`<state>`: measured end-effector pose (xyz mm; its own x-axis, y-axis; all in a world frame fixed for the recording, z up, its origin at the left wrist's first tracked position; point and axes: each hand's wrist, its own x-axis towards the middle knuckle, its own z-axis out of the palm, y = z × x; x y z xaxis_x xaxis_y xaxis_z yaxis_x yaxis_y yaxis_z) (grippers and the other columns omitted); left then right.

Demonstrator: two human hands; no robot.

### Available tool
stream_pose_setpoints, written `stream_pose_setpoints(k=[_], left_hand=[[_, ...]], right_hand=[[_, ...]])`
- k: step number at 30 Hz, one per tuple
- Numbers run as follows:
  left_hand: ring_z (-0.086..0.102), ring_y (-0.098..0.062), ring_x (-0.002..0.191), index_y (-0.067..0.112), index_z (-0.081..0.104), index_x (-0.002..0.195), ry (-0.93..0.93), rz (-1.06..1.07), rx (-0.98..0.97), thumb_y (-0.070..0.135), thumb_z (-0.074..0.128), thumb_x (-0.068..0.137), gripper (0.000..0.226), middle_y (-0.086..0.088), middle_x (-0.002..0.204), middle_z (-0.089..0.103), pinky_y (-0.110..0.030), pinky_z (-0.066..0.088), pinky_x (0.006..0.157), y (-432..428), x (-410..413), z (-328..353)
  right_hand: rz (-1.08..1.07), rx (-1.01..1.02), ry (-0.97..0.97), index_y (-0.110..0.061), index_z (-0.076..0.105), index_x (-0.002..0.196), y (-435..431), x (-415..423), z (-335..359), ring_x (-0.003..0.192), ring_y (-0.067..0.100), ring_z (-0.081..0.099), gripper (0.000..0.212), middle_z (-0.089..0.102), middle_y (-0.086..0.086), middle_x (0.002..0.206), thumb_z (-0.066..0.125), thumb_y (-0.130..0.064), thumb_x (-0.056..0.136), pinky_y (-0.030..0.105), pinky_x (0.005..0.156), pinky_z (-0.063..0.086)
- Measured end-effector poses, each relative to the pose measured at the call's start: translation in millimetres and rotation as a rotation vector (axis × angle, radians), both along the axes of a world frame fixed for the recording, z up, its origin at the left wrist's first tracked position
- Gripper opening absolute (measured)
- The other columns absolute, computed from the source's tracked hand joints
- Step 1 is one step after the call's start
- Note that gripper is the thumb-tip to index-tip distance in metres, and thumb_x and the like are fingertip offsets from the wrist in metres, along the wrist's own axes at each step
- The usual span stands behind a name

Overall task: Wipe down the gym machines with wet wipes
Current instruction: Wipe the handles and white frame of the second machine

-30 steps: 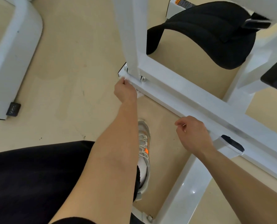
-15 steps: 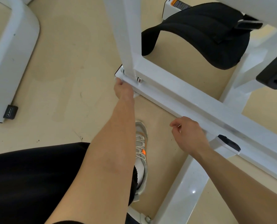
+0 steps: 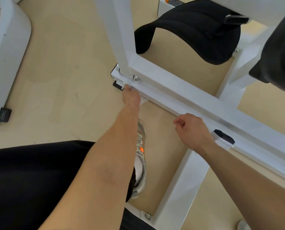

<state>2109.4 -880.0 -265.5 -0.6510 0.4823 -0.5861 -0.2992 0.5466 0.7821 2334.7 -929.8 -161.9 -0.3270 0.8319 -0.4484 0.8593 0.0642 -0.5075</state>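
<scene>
Head view: left hand [image 3: 131, 97], fingers clamped on a white wet wipe [image 3: 142, 100], works the far-left end of the white base rail [image 3: 196, 103]. Right hand [image 3: 194, 130], fingers loosely curled and seemingly empty, rests beside the rail; the black pads [image 3: 196, 29] and uprights apparently remain to wipe.

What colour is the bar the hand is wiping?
White. The frame bar under the left hand shows plainly in the head view.
</scene>
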Motion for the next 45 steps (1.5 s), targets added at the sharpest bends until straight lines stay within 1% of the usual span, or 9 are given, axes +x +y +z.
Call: stream_pose_setpoints(k=[6,9,12,14,20,25,34,41,45], left_hand=[[0.057,-0.027,0.101,-0.003,0.052,0.133,-0.1,-0.142,-0.039,0.01,0.032,0.104,0.037,-0.021,0.124,0.061,-0.038,0.048,0.092,-22.4,77.9,-5.3],[0.053,-0.015,0.093,-0.002,0.053,0.133,-0.123,-0.163,0.004,0.013,0.031,0.107,0.038,-0.021,0.13,0.06,-0.021,0.045,0.09,-31.6,111.3,-6.7],[0.044,-0.013,0.076,-0.011,0.051,0.123,-0.045,-0.241,-0.018,0.006,0.03,0.106,0.032,-0.002,0.098,0.058,0.0,0.039,0.066,-37.1,133.6,-8.3],[0.04,-0.014,0.075,0.0,0.052,0.104,-0.039,-0.314,-0.027,0.004,0.028,0.104,0.024,0.001,0.08,0.044,-0.002,0.03,0.048,-41.9,148.4,-3.2],[0.054,-0.031,0.123,-0.005,0.046,0.137,0.019,-0.384,-0.107,0.005,0.034,0.101,0.04,-0.021,0.133,0.056,-0.039,0.04,0.112,-33.4,118.7,-6.8],[0.059,-0.028,0.101,-0.009,0.054,0.114,0.118,-0.651,-0.128,0.004,0.043,0.1,0.022,-0.015,0.098,0.06,-0.021,0.043,0.072,-40.8,158.5,12.2],[0.061,-0.024,0.099,0.004,0.062,0.116,0.181,-0.811,-0.195,0.0,0.039,0.098,0.03,-0.01,0.111,0.064,-0.029,0.046,0.082,-54.6,228.8,16.2],[0.045,-0.017,0.066,0.016,0.043,0.066,0.349,-1.076,-0.181,-0.005,0.04,0.09,0.032,0.002,0.066,0.048,-0.025,0.03,0.053,-64.3,221.3,16.1],[0.053,-0.019,0.079,0.01,0.064,0.085,0.398,-1.131,-0.148,0.006,0.05,0.095,0.018,-0.001,0.083,0.059,-0.024,0.035,0.062,-69.8,212.9,17.3]], right_hand=[[-0.013,-0.003,-0.003,-0.024,0.069,0.107,-0.7,9.4,13.8,0.091,0.014,0.061,0.025,0.06,-0.009,0.101,0.046,-0.019,0.098,0.034,0.079,0.054],[-0.016,0.02,-0.008,-0.022,0.069,0.097,-1.0,19.9,24.1,0.078,0.013,0.063,0.025,0.063,-0.008,0.09,0.044,-0.016,0.097,0.038,0.07,0.057],[-0.023,0.043,-0.025,-0.019,0.07,0.097,-2.6,32.3,32.1,0.077,0.014,0.062,0.026,0.064,-0.005,0.088,0.044,-0.015,0.096,0.039,0.072,0.056],[-0.043,0.054,-0.045,-0.019,0.07,0.098,-5.3,42.3,34.6,0.08,0.015,0.062,0.025,0.065,-0.003,0.092,0.045,-0.016,0.097,0.032,0.067,0.053],[-0.038,0.063,-0.083,-0.017,0.07,0.097,-19.2,67.0,35.6,0.084,0.02,0.064,0.024,0.067,-0.001,0.091,0.046,-0.016,0.098,0.04,0.08,0.055],[-0.085,0.068,-0.047,-0.02,0.07,0.103,-25.8,90.3,32.2,0.094,0.018,0.062,0.025,0.066,-0.003,0.104,0.047,-0.015,0.097,0.037,0.083,0.053],[-0.174,0.056,-0.058,-0.023,0.07,0.105,-44.1,150.8,22.8,0.094,0.018,0.06,0.024,0.063,-0.006,0.108,0.05,-0.015,0.096,0.039,0.084,0.052],[-0.238,0.045,-0.056,-0.022,0.071,0.104,-54.5,185.7,14.9,0.093,0.017,0.06,0.024,0.064,-0.006,0.106,0.049,-0.014,0.095,0.035,0.083,0.051],[-0.281,0.035,-0.055,-0.021,0.071,0.104,-62.5,193.8,15.6,0.094,0.017,0.059,0.025,0.064,-0.005,0.107,0.049,-0.014,0.095,0.034,0.083,0.049]])
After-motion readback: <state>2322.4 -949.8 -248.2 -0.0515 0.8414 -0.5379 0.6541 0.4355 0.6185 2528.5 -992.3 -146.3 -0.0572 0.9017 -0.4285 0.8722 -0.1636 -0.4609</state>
